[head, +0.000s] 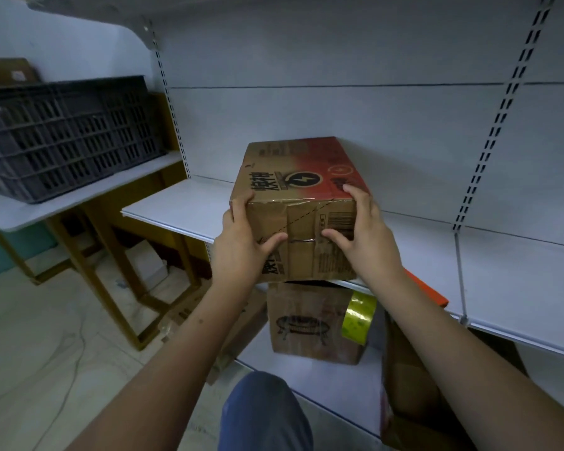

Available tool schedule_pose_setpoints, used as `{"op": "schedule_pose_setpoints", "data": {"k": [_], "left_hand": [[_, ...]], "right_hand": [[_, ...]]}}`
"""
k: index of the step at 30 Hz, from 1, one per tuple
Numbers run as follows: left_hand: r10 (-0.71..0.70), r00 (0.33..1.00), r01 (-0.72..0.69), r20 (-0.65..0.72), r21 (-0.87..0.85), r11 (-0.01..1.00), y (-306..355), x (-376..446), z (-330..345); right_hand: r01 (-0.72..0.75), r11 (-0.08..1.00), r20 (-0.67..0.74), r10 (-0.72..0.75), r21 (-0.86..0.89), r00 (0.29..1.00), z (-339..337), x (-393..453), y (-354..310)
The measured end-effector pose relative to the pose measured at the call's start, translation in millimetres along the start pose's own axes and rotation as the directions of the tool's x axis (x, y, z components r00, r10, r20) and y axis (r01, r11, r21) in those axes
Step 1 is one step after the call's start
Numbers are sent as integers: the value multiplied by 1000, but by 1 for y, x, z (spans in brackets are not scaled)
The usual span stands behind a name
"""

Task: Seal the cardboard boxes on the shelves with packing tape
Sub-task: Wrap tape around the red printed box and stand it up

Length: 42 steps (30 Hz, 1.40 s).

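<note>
1. The brown and red printed cardboard box point(302, 203) sat at the front edge of the white metal shelf point(502, 271), its near end face, already crossed by clear tape, turned towards us.
2. Our left hand point(245, 245) gripped its left corner, thumb on the end face; our right hand point(365, 232) held the right corner likewise.
3. We judged the step best done by squaring the box and pressing the tape flat along the seam.
4. The yellow roll of packing tape point(358, 315) stood below, just beside a second brown cardboard box point(306, 323).
5. A dark slatted plastic crate point(66, 138) stood well apart, left; nothing blocked us.
</note>
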State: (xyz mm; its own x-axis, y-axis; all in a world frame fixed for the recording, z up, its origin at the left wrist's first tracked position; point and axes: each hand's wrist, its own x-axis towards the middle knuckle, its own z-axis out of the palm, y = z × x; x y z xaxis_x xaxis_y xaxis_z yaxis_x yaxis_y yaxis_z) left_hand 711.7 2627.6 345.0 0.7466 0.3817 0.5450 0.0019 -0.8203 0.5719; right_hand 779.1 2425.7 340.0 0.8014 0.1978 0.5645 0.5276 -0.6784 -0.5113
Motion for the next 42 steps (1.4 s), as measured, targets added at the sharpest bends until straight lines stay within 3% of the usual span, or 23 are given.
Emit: {"op": "schedule_pose_setpoints", "data": {"k": [6,11,17,22,28,33,36,39,40,42], "left_hand": [[41,999,-39,-16,128,991,-5,-1,7],[66,998,-64,-8,163,985,-9,2,9],[9,996,7,-85,183,983,-1,-1,18],[-13,998,25,-69,180,983,3,-5,17],[45,999,-45,0,-51,998,-2,-20,4],[-2,1000,2,2,-185,983,5,-47,12],[-38,991,28,-129,-72,997,10,-73,20],[100,946,-126,-307,-65,990,20,-114,36],[127,955,-161,-269,-108,981,25,-128,46],[110,994,-114,-31,-227,967,36,-148,66]], "right_hand": [[-9,996,41,13,-94,999,2,1,2],[-39,986,-66,29,-165,997,12,-1,-1],[-50,981,-120,28,-189,992,16,0,0],[-45,985,-39,39,-167,998,9,0,1],[45,999,162,-41,-22,986,-29,-14,11],[14,999,104,-10,-33,995,-45,-55,44],[47,991,36,-43,-124,998,-49,-84,71],[101,966,63,-89,-240,994,-46,-103,94],[121,952,90,-99,-280,991,-43,-106,102],[166,910,174,-106,-380,979,-38,-106,113]]}}
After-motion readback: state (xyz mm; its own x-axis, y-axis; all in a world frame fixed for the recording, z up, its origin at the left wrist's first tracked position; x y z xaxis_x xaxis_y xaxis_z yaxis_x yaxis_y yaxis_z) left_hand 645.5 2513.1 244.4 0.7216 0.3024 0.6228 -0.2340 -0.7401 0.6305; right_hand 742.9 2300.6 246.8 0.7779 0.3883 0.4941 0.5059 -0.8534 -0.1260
